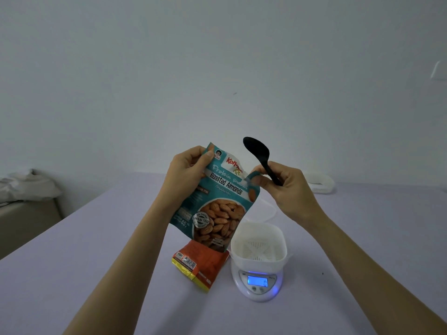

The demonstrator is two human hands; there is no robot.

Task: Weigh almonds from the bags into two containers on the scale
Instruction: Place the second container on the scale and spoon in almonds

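Teal bag: a pouch of almonds is held up in the air above the middle of the pale lilac surface, tilted with its top toward the far left.
Readable print: "Protein snacks", "Roasted Almonds", a line of Thai script, a round "UNSALTED" seal and the figure "85" near the lower left corner; the red brand name at the top is partly creased and cannot be read in full.
Left hand: the left hand pinches the pouch's upper left corner, its fingers closed on the foil.
Right hand: the right hand grips the pouch's upper right corner between thumb and forefinger, while its other fingers are curled around the handle of a black spoon, whose bowl points up and to the left.
Second bag: an orange and yellow packet lies flat on the surface near its front, just left of the scale, with a barcode sticker showing; its lettering is too small to read.
Scale: a white digital scale stands on the surface right of the packet, its blue display lit; the reading is too blurred to make out.
Container: a white square container with a perforated floor sits on the scale's platform.
Behind it: the rim of a clear container shows just beyond the white one, partly hidden by the pouch.
Far right edge: a white plastic object rests there.
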